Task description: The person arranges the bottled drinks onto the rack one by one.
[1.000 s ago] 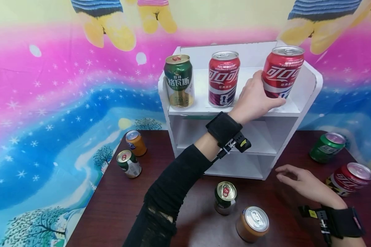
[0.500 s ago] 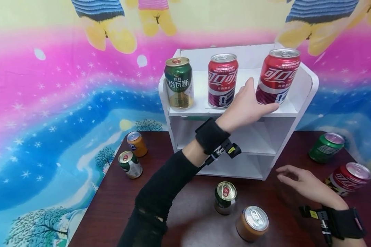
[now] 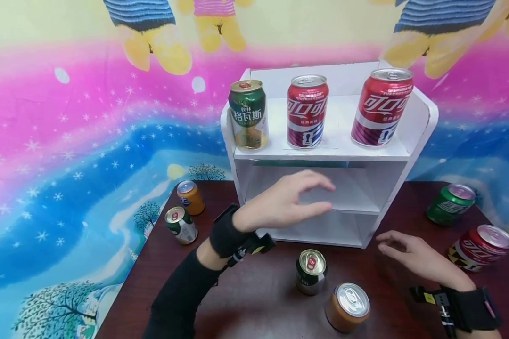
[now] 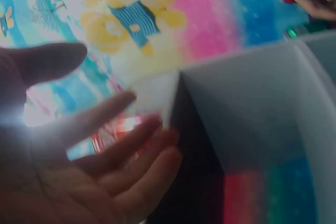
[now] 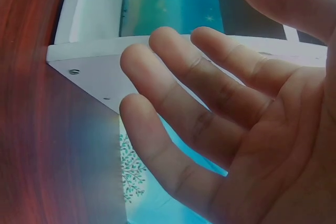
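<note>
In the head view my left hand (image 3: 286, 200) hovers in front of the middle level of the white shelf (image 3: 322, 157), fingers spread and holding nothing. My right hand (image 3: 415, 256) is over the table by the shelf's lower right corner, its fingers loosely bent around nothing. On the top shelf stand a green and gold can (image 3: 248, 115) at the left, a red cola can (image 3: 307, 112) in the middle and another red cola can (image 3: 382, 108) at the right, all upright. The left wrist view shows the spread fingers (image 4: 131, 171) with a blurred red can (image 4: 113, 135) behind them.
On the table's left stand an orange can (image 3: 191, 197) and a green-white can (image 3: 181, 226). A dark can with a gold top (image 3: 311, 273) and an orange can (image 3: 347, 308) are at the front. A green can (image 3: 449, 205) and a red can (image 3: 479, 248) stand at right.
My left hand has let go of the right red cola can and drawn back down and left. That can now stands on the top shelf. The right hand stays put.
</note>
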Tool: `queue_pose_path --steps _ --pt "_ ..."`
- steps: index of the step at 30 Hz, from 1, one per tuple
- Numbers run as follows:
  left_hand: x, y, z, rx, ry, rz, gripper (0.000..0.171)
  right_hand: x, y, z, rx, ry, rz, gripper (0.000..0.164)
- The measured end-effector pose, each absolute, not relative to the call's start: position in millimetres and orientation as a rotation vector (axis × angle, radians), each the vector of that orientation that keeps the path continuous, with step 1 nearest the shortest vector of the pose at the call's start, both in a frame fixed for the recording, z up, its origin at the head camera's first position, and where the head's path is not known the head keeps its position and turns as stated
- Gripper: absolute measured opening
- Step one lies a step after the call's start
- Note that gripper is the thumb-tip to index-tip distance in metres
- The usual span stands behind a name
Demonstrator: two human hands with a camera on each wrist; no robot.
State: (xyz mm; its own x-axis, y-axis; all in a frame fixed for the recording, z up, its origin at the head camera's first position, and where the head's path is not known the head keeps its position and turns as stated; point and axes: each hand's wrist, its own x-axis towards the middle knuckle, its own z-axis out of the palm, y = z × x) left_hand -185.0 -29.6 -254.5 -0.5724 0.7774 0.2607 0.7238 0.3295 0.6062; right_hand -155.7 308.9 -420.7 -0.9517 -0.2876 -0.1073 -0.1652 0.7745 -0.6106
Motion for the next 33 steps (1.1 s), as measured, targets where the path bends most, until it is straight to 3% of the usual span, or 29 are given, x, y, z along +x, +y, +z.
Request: queue_pose_path --steps 6,11,24,33 --pt "-181 -67 -301 1.439 2.44 0.855 0.033 -152 306 -433 -0.475 2.731 -0.97 0.033" --pt "-180 -87 -336 1.25 2.479 0.851 0.035 -146 301 -446 -0.647 2.496 -1.135 0.029" --pt "-188 -107 -392 0.897 2.741 0.797 0.036 -113 273 -463 -0.806 2.102 -1.306 0.078" --pt "-195 -105 -396 0.865 2.76 0.757 0.036 -110 251 -475 -0.986 2.098 -1.272 0.072"
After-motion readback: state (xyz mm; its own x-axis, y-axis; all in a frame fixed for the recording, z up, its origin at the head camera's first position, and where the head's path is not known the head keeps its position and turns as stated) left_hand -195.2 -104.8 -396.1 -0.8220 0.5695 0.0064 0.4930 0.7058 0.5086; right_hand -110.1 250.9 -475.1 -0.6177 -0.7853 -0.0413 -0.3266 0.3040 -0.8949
